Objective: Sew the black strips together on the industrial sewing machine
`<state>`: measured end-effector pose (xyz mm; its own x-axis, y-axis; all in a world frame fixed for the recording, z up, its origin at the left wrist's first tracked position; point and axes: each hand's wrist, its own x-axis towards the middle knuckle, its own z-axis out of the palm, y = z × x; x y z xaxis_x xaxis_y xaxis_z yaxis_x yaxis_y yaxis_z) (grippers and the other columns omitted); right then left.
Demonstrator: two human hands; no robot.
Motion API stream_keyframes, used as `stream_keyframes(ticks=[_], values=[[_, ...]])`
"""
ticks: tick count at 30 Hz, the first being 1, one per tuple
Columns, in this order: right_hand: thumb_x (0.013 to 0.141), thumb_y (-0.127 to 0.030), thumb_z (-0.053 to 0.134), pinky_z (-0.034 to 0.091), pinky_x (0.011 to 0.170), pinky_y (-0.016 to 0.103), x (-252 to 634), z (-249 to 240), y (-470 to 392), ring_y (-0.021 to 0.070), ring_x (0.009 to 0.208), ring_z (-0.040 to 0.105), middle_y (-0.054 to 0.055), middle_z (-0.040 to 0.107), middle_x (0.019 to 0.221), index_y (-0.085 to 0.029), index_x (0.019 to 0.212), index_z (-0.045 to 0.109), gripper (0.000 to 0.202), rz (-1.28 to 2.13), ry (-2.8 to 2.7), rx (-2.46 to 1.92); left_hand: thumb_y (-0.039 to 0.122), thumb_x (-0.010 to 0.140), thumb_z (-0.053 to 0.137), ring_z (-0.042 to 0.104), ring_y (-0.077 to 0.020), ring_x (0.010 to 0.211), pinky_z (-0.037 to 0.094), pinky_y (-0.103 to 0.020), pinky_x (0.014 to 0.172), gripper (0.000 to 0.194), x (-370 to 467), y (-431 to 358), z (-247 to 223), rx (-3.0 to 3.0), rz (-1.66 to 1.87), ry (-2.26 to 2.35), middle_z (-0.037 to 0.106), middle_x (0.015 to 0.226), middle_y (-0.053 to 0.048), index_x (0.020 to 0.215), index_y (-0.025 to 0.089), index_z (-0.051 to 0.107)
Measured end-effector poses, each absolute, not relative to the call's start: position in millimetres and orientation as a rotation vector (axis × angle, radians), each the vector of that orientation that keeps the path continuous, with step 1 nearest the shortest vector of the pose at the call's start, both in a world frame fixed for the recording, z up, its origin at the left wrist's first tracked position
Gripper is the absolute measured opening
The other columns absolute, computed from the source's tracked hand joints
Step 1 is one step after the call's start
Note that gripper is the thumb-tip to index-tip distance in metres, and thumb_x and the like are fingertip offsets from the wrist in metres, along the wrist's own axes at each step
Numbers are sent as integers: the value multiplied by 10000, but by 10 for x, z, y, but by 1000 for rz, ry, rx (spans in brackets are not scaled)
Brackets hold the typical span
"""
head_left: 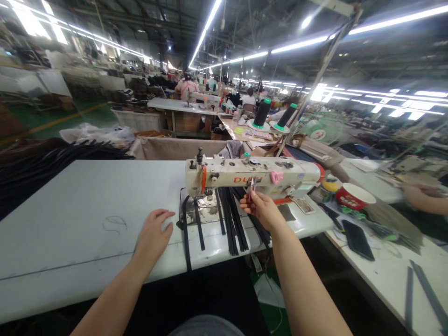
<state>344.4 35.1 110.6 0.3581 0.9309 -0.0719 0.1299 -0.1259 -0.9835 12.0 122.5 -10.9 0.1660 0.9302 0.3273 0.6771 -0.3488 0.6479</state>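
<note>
My left hand (156, 231) hovers at the left of the needle plate (210, 212), thumb apart from the fingers, nothing in it. My right hand (261, 205) is closed on what look like small thread snips (252, 185), their pale pointed tip upward in front of the sewing machine (241, 175). Black fabric strips (231, 224) lie under the machine arm and hang toward the table's front edge. One longer strip (186, 238) runs down from beside the presser foot, nearest my left hand. A pink piece (276, 177) is stuck on the machine body.
A phone (357, 239) and a red-and-white bowl (355, 196) stand on the side table at right. Black thread cones (262, 113) rise behind the machine. Many dark strips (52, 161) are heaped at far left. Another person's arm (425, 198) shows at the right edge.
</note>
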Motion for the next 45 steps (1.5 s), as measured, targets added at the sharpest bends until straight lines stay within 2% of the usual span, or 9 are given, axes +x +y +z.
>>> stream_keyframes(ticks=[3,6,11,16,19,22,29,39,45], values=[[894,-534,606,482,455,233,3356,898,264,180,577,701,76,728,741,-187,875,609,347,932,-1027,-1699,357,815,520,601,-279,1168,444,-482,1135,388,81,1185,-89,2008,1004,1468,636,1229,-101,1081,205,758],[875,-389,610,450,455,220,3200,721,83,158,539,667,23,701,682,-188,829,631,208,885,-1154,-1837,369,798,572,604,-268,1196,435,-481,1148,375,34,1099,-39,1837,1058,1373,652,1241,-90,1085,220,763],[886,-293,557,540,741,306,2915,572,-41,197,759,691,32,720,822,-203,868,697,167,645,-1408,-2012,374,781,683,655,-269,1204,485,-467,1097,408,100,915,149,1339,1115,1129,722,1241,-128,1133,172,724],[922,-303,593,458,995,421,2842,566,86,326,1094,629,209,654,1170,-103,1150,668,312,220,-1530,-2252,338,786,701,677,-270,1183,535,-441,1029,416,191,813,258,1286,1107,1048,724,1260,-144,1164,165,723],[928,-374,626,450,964,461,2817,522,171,403,1123,599,280,633,1149,-21,1187,633,438,30,-1576,-2382,314,819,637,667,-250,1182,520,-447,1057,388,142,840,228,1508,1088,1116,718,1251,-107,1180,208,731],[947,-424,598,458,921,450,2771,446,231,415,1087,603,290,635,1114,7,1163,631,483,-94,-1622,-2442,283,848,576,622,-244,1216,466,-462,1128,390,-4,946,174,1881,1066,1330,672,1269,-86,1204,234,727],[941,-214,523,463,907,431,2718,409,280,403,1033,639,292,655,1046,10,1066,654,288,-180,-1691,-2470,222,884,527,599,-279,1220,481,-460,1114,431,-309,1115,181,2192,1010,1691,612,1304,-130,1289,175,667],[921,-241,569,538,717,334,2908,436,344,302,826,756,199,716,916,-51,1022,654,232,-65,-1646,-2542,187,907,497,602,-257,1209,478,-439,1120,363,303,1074,11,2305,918,1451,609,1288,-125,1218,170,685],[933,-156,516,551,723,353,2866,414,330,342,906,751,251,705,960,-29,997,654,199,-158,-1726,-2509,298,911,556,552,-281,1299,447,-456,1156,419,351,1234,-82,2364,899,1442,568,1372,-135,1303,170,633]])
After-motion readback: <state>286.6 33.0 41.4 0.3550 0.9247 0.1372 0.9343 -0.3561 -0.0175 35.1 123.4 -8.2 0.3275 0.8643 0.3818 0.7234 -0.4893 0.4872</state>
